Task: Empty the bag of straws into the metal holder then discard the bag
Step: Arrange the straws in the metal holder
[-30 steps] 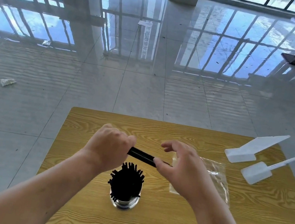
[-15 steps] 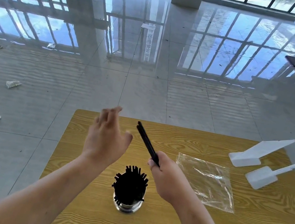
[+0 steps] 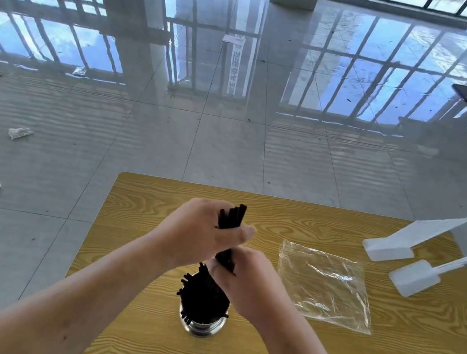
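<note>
Within left hand [image 3: 200, 233], straws [image 3: 233, 215] (perhaps upright)

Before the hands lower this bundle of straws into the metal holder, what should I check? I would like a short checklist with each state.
1. Left hand grips the straw bundle near its top: ok.
2. Right hand grips the bundle lower down: ok.
3. Bundle's lower end aimed into the metal holder: hidden by the right hand, cannot tell.
4. Room left in the holder: cannot tell.
5. Holder upright on the table: ok.
6. Bag emptied, lying flat: ok.
</note>
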